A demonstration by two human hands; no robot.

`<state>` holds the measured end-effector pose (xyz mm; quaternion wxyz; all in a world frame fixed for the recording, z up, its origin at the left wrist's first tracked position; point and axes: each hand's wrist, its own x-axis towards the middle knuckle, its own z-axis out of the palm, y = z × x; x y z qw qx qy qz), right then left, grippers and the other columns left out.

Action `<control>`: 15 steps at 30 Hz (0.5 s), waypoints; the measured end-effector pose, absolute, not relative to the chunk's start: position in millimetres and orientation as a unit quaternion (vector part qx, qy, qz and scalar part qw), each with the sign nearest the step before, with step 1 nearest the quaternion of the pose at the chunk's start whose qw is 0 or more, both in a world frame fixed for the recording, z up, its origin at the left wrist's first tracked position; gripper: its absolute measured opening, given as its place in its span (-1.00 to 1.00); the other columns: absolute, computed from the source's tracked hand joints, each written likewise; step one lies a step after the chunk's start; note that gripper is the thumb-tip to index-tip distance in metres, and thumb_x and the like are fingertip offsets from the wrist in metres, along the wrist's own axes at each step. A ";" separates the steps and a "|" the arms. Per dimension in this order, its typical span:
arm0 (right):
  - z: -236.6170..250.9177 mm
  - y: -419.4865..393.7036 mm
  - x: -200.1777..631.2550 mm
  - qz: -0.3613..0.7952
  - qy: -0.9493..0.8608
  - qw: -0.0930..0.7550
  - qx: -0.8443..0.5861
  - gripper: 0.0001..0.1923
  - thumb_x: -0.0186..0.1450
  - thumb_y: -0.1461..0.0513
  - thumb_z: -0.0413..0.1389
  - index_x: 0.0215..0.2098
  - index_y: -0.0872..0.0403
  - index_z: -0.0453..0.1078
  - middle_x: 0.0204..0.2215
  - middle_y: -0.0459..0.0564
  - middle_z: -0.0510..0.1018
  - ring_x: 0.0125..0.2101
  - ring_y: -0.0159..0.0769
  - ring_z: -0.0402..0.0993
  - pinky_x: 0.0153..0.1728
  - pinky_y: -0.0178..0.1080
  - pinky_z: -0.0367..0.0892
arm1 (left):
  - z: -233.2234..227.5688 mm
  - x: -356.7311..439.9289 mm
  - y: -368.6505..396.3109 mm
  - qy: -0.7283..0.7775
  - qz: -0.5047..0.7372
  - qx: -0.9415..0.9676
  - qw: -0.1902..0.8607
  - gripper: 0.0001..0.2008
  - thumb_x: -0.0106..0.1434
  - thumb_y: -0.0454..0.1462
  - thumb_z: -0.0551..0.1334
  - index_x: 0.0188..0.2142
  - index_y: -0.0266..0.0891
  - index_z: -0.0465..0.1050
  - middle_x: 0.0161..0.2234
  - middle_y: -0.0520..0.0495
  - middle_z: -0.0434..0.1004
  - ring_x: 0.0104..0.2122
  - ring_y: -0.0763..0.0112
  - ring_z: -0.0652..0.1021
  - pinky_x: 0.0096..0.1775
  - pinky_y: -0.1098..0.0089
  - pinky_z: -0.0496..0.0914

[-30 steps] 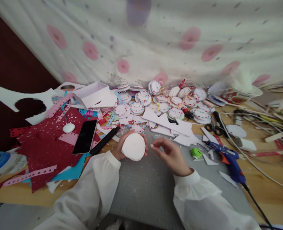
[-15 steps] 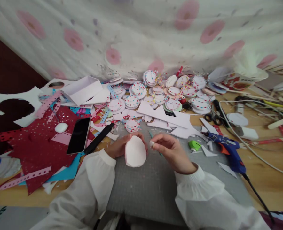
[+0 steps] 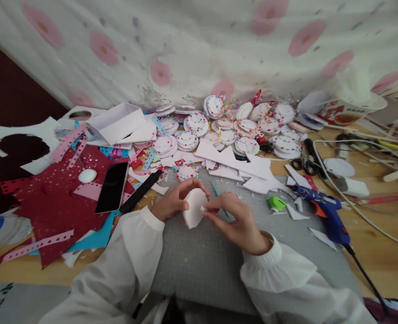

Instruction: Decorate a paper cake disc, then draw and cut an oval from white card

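Observation:
My left hand (image 3: 180, 198) is closed around the edge of a round white foam disc (image 3: 194, 211), held tilted above the grey cutting mat (image 3: 199, 270). With thumb and fingertips, my right hand (image 3: 234, 218) pinches a small white lump (image 3: 203, 209) against the disc's right side. What the lump is made of cannot be told. Under the right hand lies a thin teal stick-like tool (image 3: 215, 189). Just beyond the left hand sits a small round piece with red and blue beads (image 3: 186, 172).
Several layered discs with bead strings (image 3: 197, 123) crowd the back. A blue glue gun (image 3: 330, 216), scissors (image 3: 303, 166) and a green tape dispenser (image 3: 275, 204) lie right. To the left are a phone (image 3: 112, 186), a black cutter (image 3: 141, 192) and red glitter sheet (image 3: 57, 216).
My right hand has moved left, bringing the small white lump to the disc. My left hand has turned the disc, and its thumb now shows on the near face.

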<state>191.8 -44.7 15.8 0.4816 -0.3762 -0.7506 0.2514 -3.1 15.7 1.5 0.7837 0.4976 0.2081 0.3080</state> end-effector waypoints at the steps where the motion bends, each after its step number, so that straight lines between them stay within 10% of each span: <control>1: 14.3 -44.6 191.6 0.234 -0.761 0.474 -0.377 -0.93 0.27 0.30 0.22 -0.26 0.06 0.46 -0.46 -0.06 0.56 -0.42 -0.33 0.46 -0.31 -0.21 0.30 | 0.9 -3.0 16.0 0.209 0.311 0.501 0.780 -0.25 -0.19 0.15 0.46 -0.11 -0.23 0.36 -0.14 -0.13 0.43 -0.17 0.24 0.46 -0.15 0.34 0.30; 15: 6.9 -43.3 189.3 0.125 -0.804 0.438 -0.382 -0.98 0.33 0.28 0.16 -0.27 0.07 0.43 -0.49 -0.07 0.55 -0.44 -0.34 0.44 -0.34 -0.21 0.21 | 2.6 -0.9 17.1 0.217 0.313 0.529 0.759 -0.26 -0.19 0.13 0.47 -0.12 -0.24 0.37 -0.15 -0.13 0.43 -0.17 0.27 0.43 -0.16 0.37 0.28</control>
